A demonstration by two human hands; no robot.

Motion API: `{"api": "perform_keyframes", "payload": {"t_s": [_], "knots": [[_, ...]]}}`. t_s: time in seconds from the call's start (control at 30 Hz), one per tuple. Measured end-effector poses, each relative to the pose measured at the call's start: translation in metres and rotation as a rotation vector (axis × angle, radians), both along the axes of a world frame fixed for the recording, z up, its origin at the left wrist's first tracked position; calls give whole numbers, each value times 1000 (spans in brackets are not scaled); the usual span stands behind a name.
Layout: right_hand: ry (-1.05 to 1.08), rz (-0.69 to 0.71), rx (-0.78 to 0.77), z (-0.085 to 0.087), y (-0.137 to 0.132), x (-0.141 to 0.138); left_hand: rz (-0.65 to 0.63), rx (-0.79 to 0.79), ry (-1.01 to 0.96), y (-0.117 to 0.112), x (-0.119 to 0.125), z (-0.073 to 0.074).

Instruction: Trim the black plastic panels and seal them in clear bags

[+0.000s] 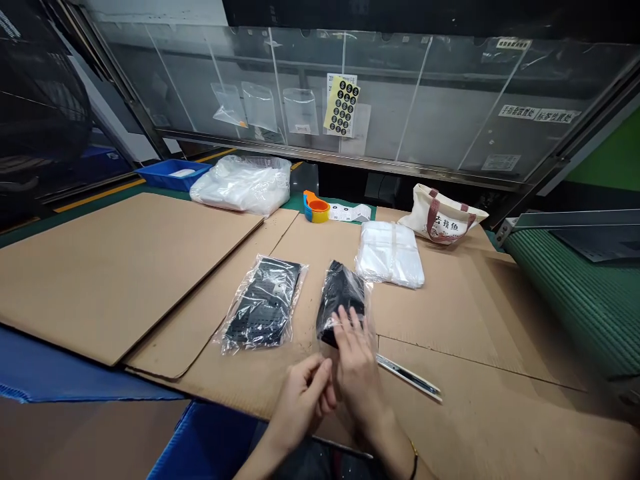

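Observation:
My right hand [356, 363] lies with spread fingers on a black folded item in a clear plastic bag [340, 300], at the middle of the cardboard sheet [240, 360]. My left hand [303, 397] sits just below and to the left, its fingertips pinched together near the bag's lower edge. Whether they grip the plastic is hidden. To the left lies a second black item in a clear bag [263, 303]. A utility knife [409, 377] rests to the right of my right hand, and a stack of clear plastic bags [389, 255] lies beyond it.
Farther back stand an orange-and-blue tape dispenser [316, 207], a label strip [350, 213], a canvas tote bag [443, 215], a white bagged bundle [241, 185] and a blue tray [173, 173]. A green ribbed conveyor belt [575, 300] runs along the right. A transparent screen [300, 87] stands behind.

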State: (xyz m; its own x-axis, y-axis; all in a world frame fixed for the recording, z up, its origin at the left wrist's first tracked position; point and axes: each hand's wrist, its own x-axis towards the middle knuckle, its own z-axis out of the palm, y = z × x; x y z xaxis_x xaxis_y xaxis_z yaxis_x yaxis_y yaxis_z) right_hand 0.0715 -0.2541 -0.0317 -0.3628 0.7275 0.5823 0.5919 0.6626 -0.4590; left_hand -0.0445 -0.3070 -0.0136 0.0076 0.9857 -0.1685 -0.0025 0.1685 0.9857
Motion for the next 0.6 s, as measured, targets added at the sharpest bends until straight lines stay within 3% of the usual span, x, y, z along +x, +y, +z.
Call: {"api": "perform_keyframes", "payload": {"t_s": [0.13, 0.27, 0.33, 0.43, 0.53, 0.6], "knots": [[-193, 124, -110, 3, 5, -19, 87, -109, -124, -5, -18, -13], [-201, 227, -131, 8, 0, -19, 90, -58, -25, -15, -32, -14], [-143, 290, -138, 11, -5, -12, 125, 45, 166, -19, -36, -12], [-6, 295, -119, 13, -13, 2, 248, 379, 626, -18, -41, -14], [49, 94, -72, 11, -19, 19, 253, 665, 984, -8, -46, -18], [5, -43, -85, 6, -20, 29, 166, 730, 1106, 1, -49, -21]]}}
